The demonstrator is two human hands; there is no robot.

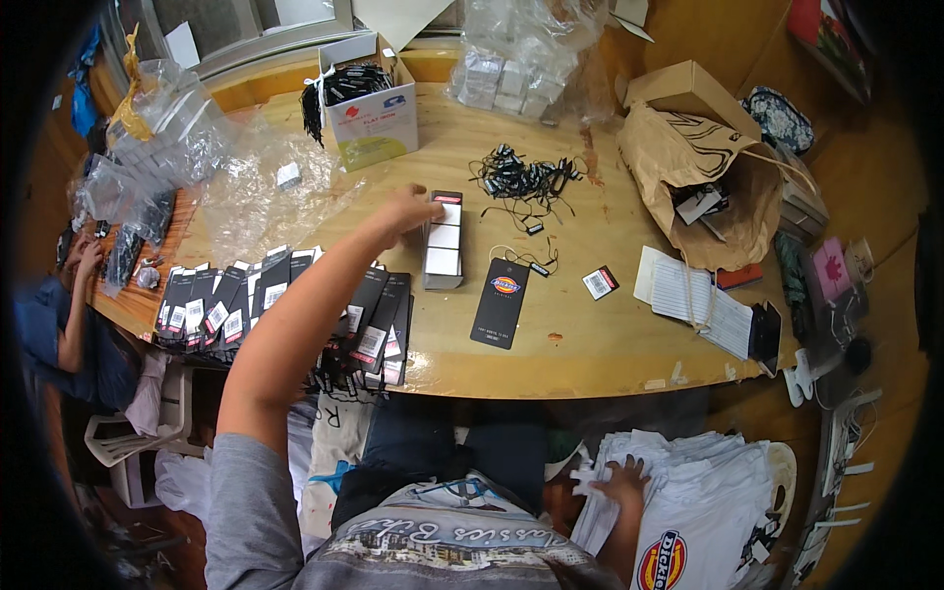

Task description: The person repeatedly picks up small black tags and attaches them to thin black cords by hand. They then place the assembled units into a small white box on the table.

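Fingers of the left hand (408, 209) pinch the top of a stack of black-and-white hang tags (443, 241) mid-table; the right hand (623, 482) lies flat, open, on folded white T-shirts (708, 482) below.

table: a rounded yellow wooden top (590, 344) is seen, worn and stained | window: a pale frame (246, 39) is set beyond the table's far edge | wall: orange-brown panelling (718, 34) is seen at the far right | seat: a white plastic chair (128, 442) is placed lower left | light: even, soft
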